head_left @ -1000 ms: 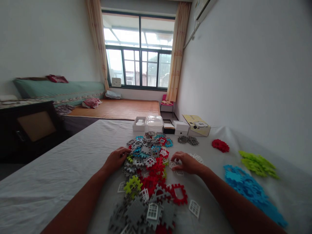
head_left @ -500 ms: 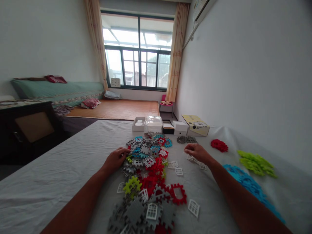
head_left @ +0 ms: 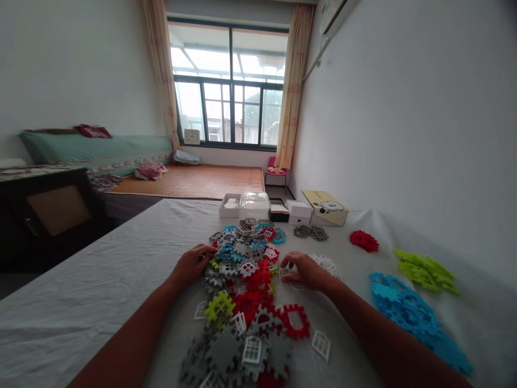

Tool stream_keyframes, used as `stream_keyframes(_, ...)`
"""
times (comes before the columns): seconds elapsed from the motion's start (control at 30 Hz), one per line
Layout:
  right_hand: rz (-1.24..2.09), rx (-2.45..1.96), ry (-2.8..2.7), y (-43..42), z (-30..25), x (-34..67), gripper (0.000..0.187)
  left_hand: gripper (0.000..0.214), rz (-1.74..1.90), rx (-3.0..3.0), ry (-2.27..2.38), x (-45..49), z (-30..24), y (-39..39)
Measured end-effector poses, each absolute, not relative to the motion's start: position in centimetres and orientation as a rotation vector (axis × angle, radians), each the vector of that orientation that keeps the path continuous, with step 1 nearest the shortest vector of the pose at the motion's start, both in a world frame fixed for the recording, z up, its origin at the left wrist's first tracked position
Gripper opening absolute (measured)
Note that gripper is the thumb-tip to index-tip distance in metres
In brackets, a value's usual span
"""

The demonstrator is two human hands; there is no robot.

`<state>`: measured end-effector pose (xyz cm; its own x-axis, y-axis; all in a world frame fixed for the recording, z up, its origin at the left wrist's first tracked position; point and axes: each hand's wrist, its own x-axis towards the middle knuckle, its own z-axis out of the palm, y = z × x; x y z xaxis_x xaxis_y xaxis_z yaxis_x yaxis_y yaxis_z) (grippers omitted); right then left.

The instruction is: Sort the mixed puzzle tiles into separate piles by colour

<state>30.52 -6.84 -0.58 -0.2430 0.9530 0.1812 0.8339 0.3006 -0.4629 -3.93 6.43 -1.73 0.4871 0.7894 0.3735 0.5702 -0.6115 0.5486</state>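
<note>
A long heap of plastic interlocking building pieces in grey, red, blue, green and white lies before me. My left hand rests against its left edge, fingers curled and tips at the pieces; whatever they grip is hidden. To the right of the heap, my right hand reaches down over a white window piece on the cloth, thumb and fingers apart around it. Just beyond that hand lies a small group of white window pieces. Nearer me is a single white window piece.
Sorted piles lie on the right: grey pieces, red pieces, green pieces and blue pieces. Along the far edge of the cloth-covered table stand a clear plastic container, small boxes and a yellow box.
My right hand has moved left and slightly nearer me, from the group of white window pieces to a loose one beside the heap. My left hand stays in place.
</note>
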Motion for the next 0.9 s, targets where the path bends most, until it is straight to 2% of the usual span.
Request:
stream_keyframes(0.1, 0.439, -1.604, -2.069, -6.6, -0.2, 31.6, 0.019, 0.03, 0.872, 2.389, 1.142, -3.9, -1.6, 6.4)
stream_keyframes(0.2, 0.414, -1.7, -2.026, -6.4, 0.5, 34.3, 0.032, 0.029, 0.871, 2.396, 1.146, -3.9, -1.6, 6.3)
stream_keyframes(0.27, 0.316, -1.843, -2.025, -6.4, 0.7, 36.2, 0.035, 0.029, 0.869, 2.403, 1.149, -3.9, -1.6, 6.3)
stream_keyframes(0.4, 0.016, -1.964, -1.989, -6.4, 0.6, 37.2, 0.027, 0.029, 0.875, 2.4, 1.144, -4.0, -1.8, 6.5)
stream_keyframes(0.6, 0.219, -1.711, -2.132, -6.8, -0.5, 32.6, 0.028, 0.03, 0.867, 2.398, 1.142, -4.0, -1.9, 6.6)
stream_keyframes(0.83, 0.313, -1.759, -2.006, -6.6, -0.3, 32.4, 0.018, 0.03, 0.859, 2.403, 1.156, -4.0, -1.8, 6.5)
stream_keyframes(0.9, 0.281, -1.788, -1.978, -6.6, 0.4, 33.6, 0.02, 0.03, 0.857, 2.402, 1.159, -4.0, -1.9, 6.6)
